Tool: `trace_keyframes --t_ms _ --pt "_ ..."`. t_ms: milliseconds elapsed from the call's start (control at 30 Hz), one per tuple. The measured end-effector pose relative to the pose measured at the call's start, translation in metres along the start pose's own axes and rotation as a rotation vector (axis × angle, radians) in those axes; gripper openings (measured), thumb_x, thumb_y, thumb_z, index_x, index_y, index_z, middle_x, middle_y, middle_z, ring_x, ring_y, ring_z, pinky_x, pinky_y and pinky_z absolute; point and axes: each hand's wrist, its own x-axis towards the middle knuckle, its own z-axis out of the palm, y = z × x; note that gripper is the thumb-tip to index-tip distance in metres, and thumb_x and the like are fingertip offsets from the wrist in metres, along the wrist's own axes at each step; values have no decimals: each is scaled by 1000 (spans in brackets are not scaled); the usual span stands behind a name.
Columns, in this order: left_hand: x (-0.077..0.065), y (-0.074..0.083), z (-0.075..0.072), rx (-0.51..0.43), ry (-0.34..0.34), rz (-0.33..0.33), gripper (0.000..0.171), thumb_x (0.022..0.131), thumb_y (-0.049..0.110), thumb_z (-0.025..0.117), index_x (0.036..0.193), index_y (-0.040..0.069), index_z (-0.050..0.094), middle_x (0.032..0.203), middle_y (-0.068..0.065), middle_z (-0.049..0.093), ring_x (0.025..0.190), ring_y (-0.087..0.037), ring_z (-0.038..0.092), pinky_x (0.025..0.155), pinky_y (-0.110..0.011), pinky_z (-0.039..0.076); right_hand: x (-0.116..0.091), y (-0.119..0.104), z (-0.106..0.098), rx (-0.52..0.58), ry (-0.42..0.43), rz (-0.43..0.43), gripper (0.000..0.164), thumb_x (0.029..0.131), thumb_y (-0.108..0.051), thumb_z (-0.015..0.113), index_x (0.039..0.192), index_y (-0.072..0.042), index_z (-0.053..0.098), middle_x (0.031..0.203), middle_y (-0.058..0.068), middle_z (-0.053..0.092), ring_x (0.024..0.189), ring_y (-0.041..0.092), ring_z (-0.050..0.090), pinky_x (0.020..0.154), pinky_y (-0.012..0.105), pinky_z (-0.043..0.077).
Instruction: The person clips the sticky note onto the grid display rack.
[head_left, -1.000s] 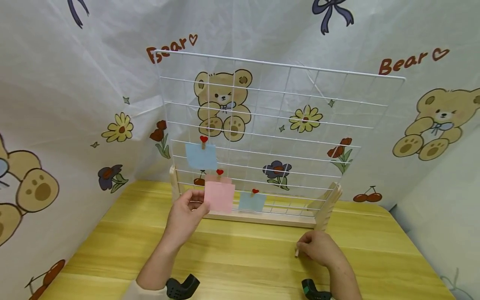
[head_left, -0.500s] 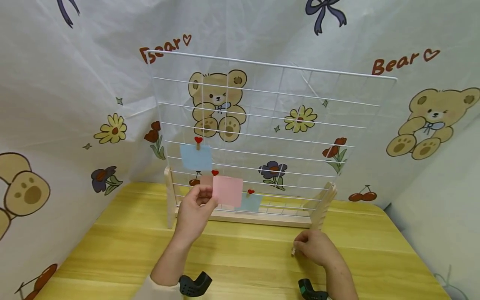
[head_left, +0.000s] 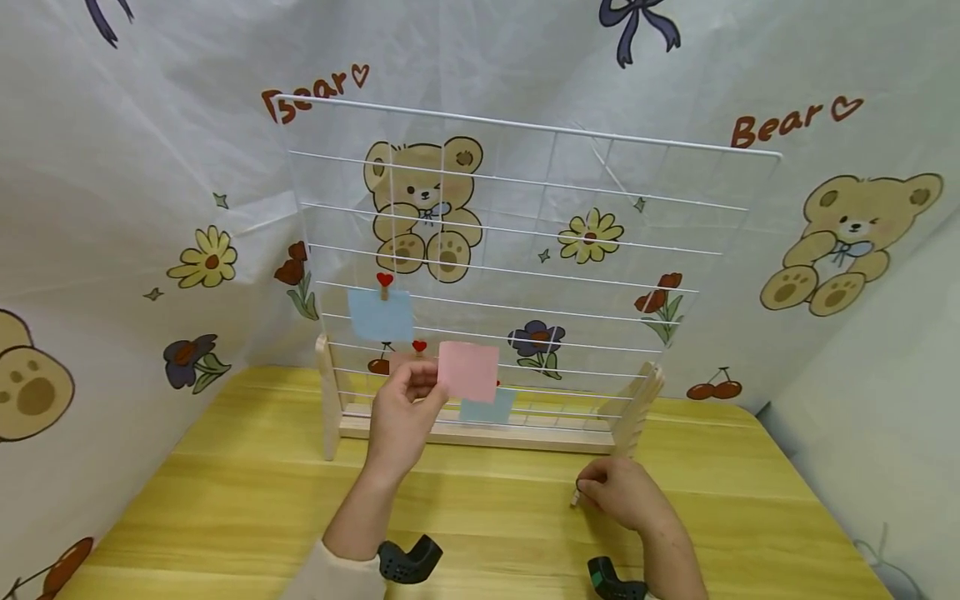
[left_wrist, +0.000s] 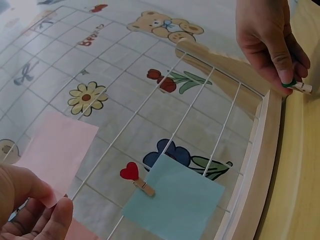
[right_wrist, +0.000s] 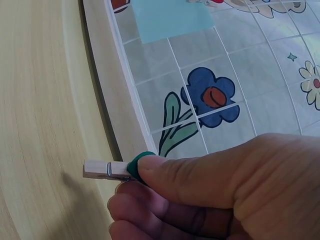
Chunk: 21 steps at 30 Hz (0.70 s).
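In the head view the left hand (head_left: 405, 417) pinches a pink paper note (head_left: 468, 372) by its lower left edge, in front of the white wire grid (head_left: 540, 292). The right hand (head_left: 626, 492), low over the table at the right, pinches a small wooden clothespin (right_wrist: 100, 169) by its green end. Clipped to the grid are a blue note (head_left: 381, 317) at the upper left, another pink note (head_left: 401, 362) partly hidden behind the left hand, and a pale blue-green note (left_wrist: 175, 200). Each hangs from a clothespin with a red heart (left_wrist: 129, 171).
A wooden base (head_left: 480, 435) with two side posts, one the right post (head_left: 639, 408), holds the grid upright on the yellow wood table (head_left: 480, 508). Behind hangs a white cloth (head_left: 247, 158) printed with bears and flowers. Black wrist devices sit on both wrists.
The left hand has carried the pink note to the right and slightly up, over part of the blue-green note. The right hand keeps its pinch on the clothespin, hardly moving. The view has shifted slightly.
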Motion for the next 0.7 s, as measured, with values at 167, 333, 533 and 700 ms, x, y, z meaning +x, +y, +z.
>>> trace_keyframes --t_ms 167,333,533,700 --pt "3 0 12 -22 10 5 21 92 5 73 113 4 68 108 -14 68 93 -23 67 79 -18 58 -1 -1 1 41 -3 8 8 95 -9 69 91 -9 75 69 1 60 66 16 53 62 30 43" --pt "6 -1 22 -11 25 7 20 93 6 72 113 4 68 109 -14 68 96 -23 68 80 -17 57 -1 -2 3 41 7 -8 8 95 -10 70 89 -11 75 71 -1 61 67 15 53 62 30 43" --pt "9 -5 28 20 39 34 20 94 7 72 114 5 68 107 -13 69 97 -22 68 81 -18 57 1 -1 4 35 20 -12 7 94 -10 71 90 -12 76 75 -3 64 69 14 53 63 29 45" --pt "10 -7 29 42 54 65 19 94 7 72 112 3 68 105 -13 69 95 -23 68 80 -19 58 2 -2 4 48 11 -3 7 94 -9 71 89 -11 77 71 -2 64 67 14 54 61 29 44"
